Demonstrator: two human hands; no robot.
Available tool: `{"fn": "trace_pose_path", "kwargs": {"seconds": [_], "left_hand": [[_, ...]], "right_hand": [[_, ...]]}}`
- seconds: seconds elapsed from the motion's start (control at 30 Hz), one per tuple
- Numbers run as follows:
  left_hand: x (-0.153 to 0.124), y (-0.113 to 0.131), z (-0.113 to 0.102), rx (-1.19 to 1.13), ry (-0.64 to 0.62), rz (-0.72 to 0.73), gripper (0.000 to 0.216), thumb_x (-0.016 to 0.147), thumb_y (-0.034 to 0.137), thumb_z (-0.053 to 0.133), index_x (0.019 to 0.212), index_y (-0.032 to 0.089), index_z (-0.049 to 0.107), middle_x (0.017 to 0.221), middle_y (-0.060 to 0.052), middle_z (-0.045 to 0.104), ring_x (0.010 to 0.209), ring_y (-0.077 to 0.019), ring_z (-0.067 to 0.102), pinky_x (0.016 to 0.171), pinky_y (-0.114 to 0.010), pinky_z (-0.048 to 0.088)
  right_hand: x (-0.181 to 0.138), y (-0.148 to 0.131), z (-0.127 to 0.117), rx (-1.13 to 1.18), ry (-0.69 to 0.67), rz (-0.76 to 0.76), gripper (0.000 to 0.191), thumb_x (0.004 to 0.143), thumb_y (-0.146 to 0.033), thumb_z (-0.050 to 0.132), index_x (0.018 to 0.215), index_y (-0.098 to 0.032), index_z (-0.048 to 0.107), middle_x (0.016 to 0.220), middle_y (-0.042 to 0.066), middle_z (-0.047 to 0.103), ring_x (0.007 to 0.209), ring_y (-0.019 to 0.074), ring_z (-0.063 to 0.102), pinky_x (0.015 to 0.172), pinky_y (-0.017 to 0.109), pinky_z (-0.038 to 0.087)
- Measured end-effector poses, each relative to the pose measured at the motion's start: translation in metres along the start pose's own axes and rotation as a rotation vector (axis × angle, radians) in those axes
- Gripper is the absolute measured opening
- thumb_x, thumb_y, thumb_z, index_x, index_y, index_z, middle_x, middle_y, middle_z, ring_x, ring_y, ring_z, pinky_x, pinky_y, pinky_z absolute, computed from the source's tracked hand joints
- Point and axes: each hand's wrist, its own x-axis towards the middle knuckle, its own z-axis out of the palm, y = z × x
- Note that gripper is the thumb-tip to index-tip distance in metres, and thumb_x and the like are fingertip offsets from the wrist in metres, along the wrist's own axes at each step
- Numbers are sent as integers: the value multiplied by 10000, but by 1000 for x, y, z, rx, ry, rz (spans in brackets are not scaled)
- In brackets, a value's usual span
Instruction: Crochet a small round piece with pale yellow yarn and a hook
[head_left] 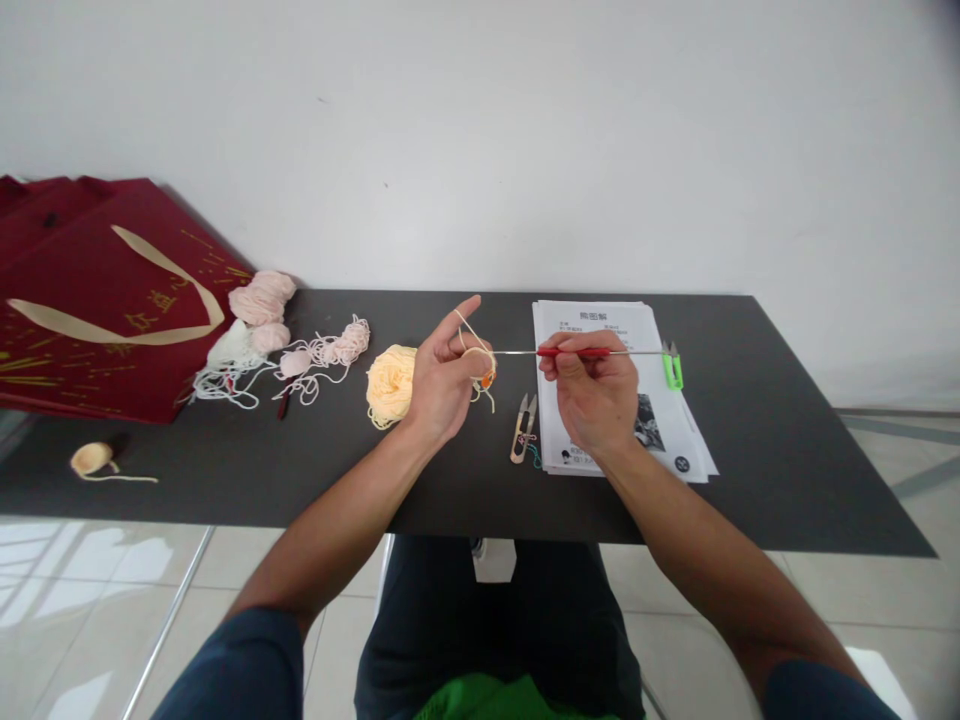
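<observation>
Dark worktop (787, 440) against white wall, tiled floor. Printed sheets (600, 325), text too small to read. Left grip (442, 385) clenched on yarn piece (484, 365); right grip (592, 390) grasping crochet hook (574, 352).

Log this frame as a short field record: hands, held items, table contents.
left hand: pinches a small crochet piece, yarn looped over the forefinger
right hand: grips a red-handled crochet hook, tip at the piece
yellow yarn ball: beside the left hand
thread snips: between the hands
printed sheets: under the right hand
pink yarn: table's far left
surface: dark table
</observation>
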Motion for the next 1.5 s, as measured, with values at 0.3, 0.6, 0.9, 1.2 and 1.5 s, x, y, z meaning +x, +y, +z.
{"fn": "trace_pose_path", "kwargs": {"seconds": [0.3, 0.6, 0.9, 1.2, 1.5], "left_hand": [[1, 3, -3, -21, -46, -58, 619, 578, 80, 655, 1178, 195, 757, 581, 43, 613, 516, -86, 441, 504, -229, 334], [-1, -3, -3, 36, -67, 3, 345, 658, 136, 838, 994, 208, 807, 686, 21, 709, 619, -95, 617, 626, -231, 484], [-4, -10, 2, 171, 53, 44, 751, 717, 176, 877, 1423, 234, 626, 788, 40, 792, 669, -105, 712, 740, -251, 574], [-7, -11, 5, 200, 29, 44, 714, 749, 176, 848, 1420, 217, 606, 813, 38, 766, 702, -99, 713, 716, -233, 572], [-8, -11, 4, 264, 92, 123, 605, 707, 108, 807, 1288, 224, 687, 780, 57, 661, 667, -80, 601, 656, -221, 505]], "right_hand": [[-1, -4, 0, 20, -38, 42, 176, 828, -322, 869, 877, -260, 712, 877, -8, 787, 672, 106, 672, 587, 242, 533], [2, -5, 5, 276, 25, 418, 179, 782, -326, 912, 854, -250, 767, 894, -37, 811, 735, 33, 720, 690, 86, 598], [-15, -3, 21, 180, 73, 402, 124, 867, -318, 837, 960, -249, 793, 1011, -4, 840, 857, 81, 790, 871, 164, 657], [-12, 2, 21, 157, 85, 378, 138, 852, -334, 847, 924, -250, 765, 936, -12, 829, 785, 89, 757, 805, 204, 669], [-12, 6, 16, 111, 85, 304, 182, 846, -346, 850, 915, -253, 710, 937, -18, 799, 762, 93, 727, 751, 231, 633]]}}
